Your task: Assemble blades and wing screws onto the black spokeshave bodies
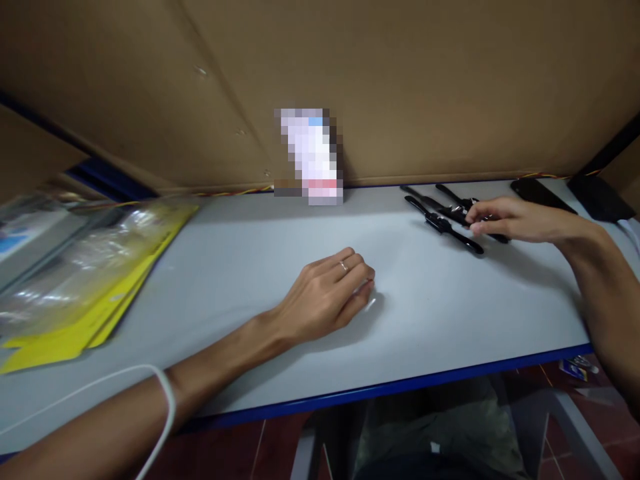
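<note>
White cable [172,400] is seen looped across the left forearm [225,357]. Left hand [327,293], with a ring [343,266] on one finger, is positioned palm down above the middle of the grey work surface [240,267]. Its fingers are curled to a narrow grip; a clear glint shows at the fingertips, but whether anything is held cannot be told. Black slender items [443,225] are grouped at the rear right of the surface. Right hand [515,217] is placed over their right side, fingers bent and narrowly spaced; contact or grip cannot be confirmed. A flat black object [543,193] is located behind this hand. Yellow-edged clear packets [133,283] are stacked at the left.
</note>
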`<state>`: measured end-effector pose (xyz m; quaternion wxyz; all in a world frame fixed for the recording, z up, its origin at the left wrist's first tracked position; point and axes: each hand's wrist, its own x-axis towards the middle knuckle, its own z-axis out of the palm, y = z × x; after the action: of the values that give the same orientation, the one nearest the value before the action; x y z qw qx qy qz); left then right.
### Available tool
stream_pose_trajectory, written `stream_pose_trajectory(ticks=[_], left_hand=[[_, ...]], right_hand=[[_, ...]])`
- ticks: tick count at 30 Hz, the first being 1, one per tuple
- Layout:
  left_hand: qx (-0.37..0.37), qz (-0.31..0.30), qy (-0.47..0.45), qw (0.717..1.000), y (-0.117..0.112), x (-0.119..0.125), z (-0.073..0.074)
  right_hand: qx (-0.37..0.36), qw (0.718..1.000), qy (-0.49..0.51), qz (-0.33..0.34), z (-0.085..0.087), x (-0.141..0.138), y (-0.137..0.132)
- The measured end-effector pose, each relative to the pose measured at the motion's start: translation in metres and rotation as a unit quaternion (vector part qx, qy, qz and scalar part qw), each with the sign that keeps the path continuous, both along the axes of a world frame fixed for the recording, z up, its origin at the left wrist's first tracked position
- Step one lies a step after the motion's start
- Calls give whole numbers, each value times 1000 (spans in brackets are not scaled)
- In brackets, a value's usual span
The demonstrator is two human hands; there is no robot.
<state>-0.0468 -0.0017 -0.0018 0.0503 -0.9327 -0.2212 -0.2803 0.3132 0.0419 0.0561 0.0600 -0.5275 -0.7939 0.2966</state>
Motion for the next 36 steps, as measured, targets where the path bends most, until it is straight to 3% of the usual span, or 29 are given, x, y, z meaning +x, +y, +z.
stream_pose_trajectory(ticks=[6, 12, 23, 36], left_hand=[[111, 30, 1, 993, -9, 5, 9], [40, 89, 87, 991, -5, 8, 0], [-54, 60, 130, 988, -6, 8, -3], [-73, 48, 137, 987, -11, 10, -2]], right_hand=[[-83, 984, 57, 148, -7, -47, -27], [-118, 971, 47, 203, -11, -79, -46], [-127, 971, 45, 198, -10, -83, -48], [-146, 966, 61, 202, -14, -83, -44]])
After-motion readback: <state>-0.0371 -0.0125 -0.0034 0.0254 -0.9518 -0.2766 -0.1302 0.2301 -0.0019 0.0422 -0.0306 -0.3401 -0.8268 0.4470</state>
